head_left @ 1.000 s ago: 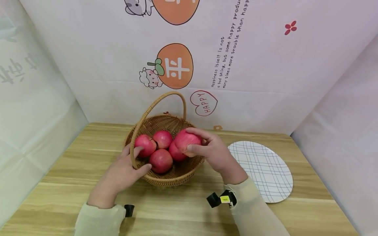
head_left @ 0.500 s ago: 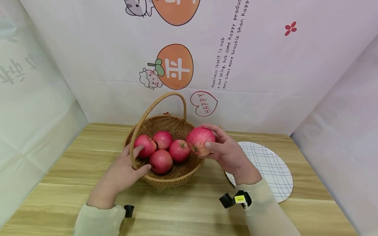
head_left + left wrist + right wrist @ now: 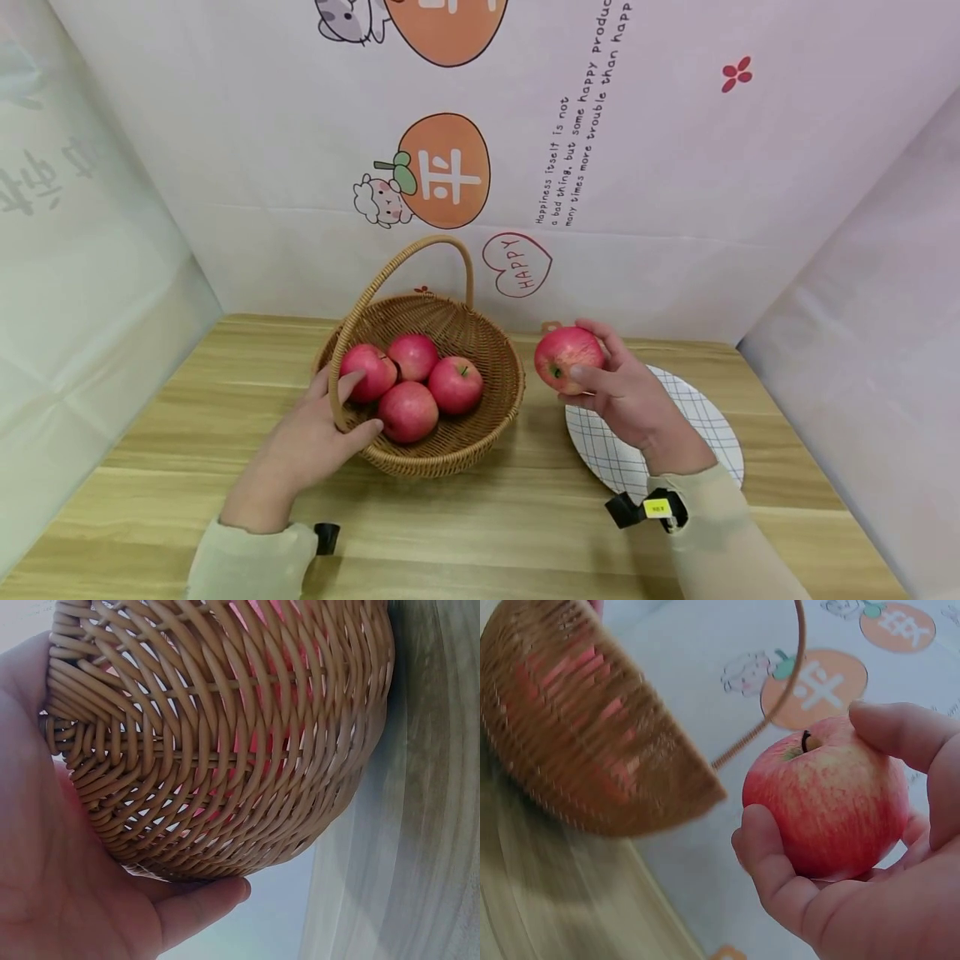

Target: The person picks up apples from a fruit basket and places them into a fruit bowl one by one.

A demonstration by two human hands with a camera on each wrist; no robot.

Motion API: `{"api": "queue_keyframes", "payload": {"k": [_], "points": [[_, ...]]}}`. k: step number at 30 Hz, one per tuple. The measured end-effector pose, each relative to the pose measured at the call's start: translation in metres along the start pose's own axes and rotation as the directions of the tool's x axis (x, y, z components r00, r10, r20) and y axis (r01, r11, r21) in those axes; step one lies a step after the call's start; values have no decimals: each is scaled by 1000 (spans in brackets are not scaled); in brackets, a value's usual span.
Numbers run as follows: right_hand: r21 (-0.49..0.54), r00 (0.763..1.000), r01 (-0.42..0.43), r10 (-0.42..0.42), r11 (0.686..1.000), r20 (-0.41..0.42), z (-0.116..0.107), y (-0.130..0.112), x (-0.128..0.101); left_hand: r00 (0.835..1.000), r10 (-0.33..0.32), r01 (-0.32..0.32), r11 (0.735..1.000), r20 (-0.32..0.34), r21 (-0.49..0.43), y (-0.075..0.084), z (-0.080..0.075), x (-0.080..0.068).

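Note:
My right hand [image 3: 630, 404] grips a red apple [image 3: 564, 354] in the air, just right of the basket and over the near-left part of a round white plate-like mat [image 3: 708, 421] with a blue grid. The right wrist view shows the apple [image 3: 832, 802] between thumb and fingers, its stem facing up. With my left hand [image 3: 311, 437] I hold the wicker basket [image 3: 487, 342] by its left rim, at the foot of the handle. In the left wrist view the fingers wrap that woven rim [image 3: 112, 742]. Several red apples [image 3: 456, 386] lie inside the basket.
The basket's tall arched handle [image 3: 390, 267] rises above its left and back side. Behind the wooden table [image 3: 450, 533] stands a white printed backdrop [image 3: 637, 275], and white sheets [image 3: 97, 250] enclose the sides. Each wrist carries a small black camera [image 3: 626, 508].
My right hand has lifted the apple out of the basket and carried it rightward toward the mat. My left hand and the basket have stayed put.

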State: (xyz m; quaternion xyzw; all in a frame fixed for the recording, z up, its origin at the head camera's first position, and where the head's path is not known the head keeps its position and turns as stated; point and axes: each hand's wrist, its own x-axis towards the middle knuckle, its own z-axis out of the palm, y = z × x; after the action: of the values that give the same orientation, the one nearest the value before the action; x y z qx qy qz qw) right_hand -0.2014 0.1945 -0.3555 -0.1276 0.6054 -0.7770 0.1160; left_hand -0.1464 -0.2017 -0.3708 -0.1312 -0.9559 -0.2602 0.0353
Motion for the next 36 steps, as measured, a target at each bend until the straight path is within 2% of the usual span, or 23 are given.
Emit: {"api": "queue_keyframes", "payload": {"k": [9,20,36], "points": [[-5,993,-37,37,999,-112,-41,5,-10,1000,1,-1,1000,5,-8,0,0,0],[-91,959,-153,126,984,-254,-78,17,-15,1000,1,-1,1000,1,-17,-1,1,0],[-75,933,-244,212,967,-291,-98,26,-13,1000,-2,2,1000,4,-26,0,0,0]]}}
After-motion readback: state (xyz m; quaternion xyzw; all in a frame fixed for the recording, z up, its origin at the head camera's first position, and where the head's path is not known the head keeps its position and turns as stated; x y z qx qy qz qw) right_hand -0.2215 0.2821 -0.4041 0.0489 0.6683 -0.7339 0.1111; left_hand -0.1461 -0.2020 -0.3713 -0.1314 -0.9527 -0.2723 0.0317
